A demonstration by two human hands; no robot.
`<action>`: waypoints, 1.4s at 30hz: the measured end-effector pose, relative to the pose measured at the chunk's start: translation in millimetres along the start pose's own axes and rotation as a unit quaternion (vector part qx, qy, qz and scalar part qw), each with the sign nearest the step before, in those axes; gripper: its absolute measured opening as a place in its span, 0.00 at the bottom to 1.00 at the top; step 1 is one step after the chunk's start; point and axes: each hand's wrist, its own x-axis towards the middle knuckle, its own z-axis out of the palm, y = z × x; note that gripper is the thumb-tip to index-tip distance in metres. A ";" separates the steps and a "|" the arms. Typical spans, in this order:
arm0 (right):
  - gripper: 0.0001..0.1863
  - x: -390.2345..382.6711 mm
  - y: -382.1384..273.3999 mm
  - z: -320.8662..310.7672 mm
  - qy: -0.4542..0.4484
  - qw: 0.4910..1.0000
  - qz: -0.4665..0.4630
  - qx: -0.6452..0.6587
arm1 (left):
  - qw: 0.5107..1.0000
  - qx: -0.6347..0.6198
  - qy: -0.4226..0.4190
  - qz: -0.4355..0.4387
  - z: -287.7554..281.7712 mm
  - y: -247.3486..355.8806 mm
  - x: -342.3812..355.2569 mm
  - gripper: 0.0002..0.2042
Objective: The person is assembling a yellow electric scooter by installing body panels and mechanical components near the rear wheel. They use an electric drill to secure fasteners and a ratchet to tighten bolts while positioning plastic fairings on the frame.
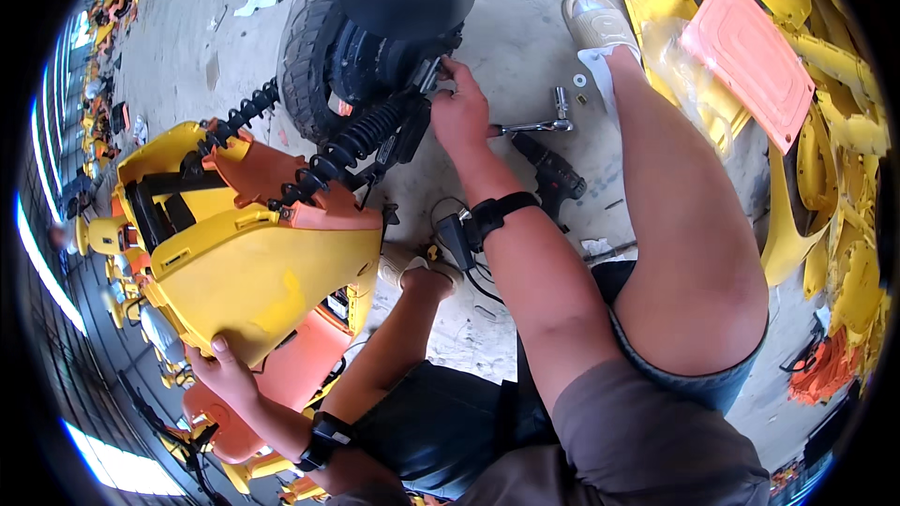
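Note:
A yellow and orange scooter body [272, 272] lies tipped in front of me on the left. My left hand [228, 377] grips the lower edge of its yellow panel, thumb on top. Two black coil-spring shock absorbers [352, 143] run from the body toward a wheel with a knobbly tire [305, 66]. Beside the wheel hub, my right hand [459, 108] is closed with its fingertips at the metal end fitting [428, 75] of the nearer shock; what they pinch is partly hidden. A ratchet wrench [534, 127] with a socket shows just beyond my right wrist, its handle end hidden.
A cordless drill [555, 178] lies on the concrete floor, with a washer [579, 81] near my right foot. Yellow panels [848, 225] and an orange panel [750, 52] are piled at the right. More scooters [103, 234] stand along the left. A dark blur covers part of the wheel.

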 end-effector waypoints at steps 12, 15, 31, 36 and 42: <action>0.17 -12.1 46.0 -27.7 -0.011 0.954 0.214 0.211 | 0.995 0.078 0.054 -0.006 11.6 13.1 11.8 0.42; 0.13 -13.0 47.3 -24.7 -0.015 0.888 0.277 0.367 | 0.994 0.088 0.060 -0.014 9.4 9.3 7.9 0.40; 0.09 -2.2 35.7 4.1 -0.010 0.958 0.168 0.233 | 0.995 0.082 0.063 -0.011 2.7 -0.6 9.2 0.40; 0.08 -10.6 19.4 2.2 0.029 0.980 0.130 0.145 | 0.995 0.082 0.062 -0.018 3.8 -1.5 8.4 0.40; 0.08 -10.0 2.0 1.0 0.021 0.993 0.100 0.066 | 0.995 0.078 0.064 -0.009 5.9 5.0 7.6 0.41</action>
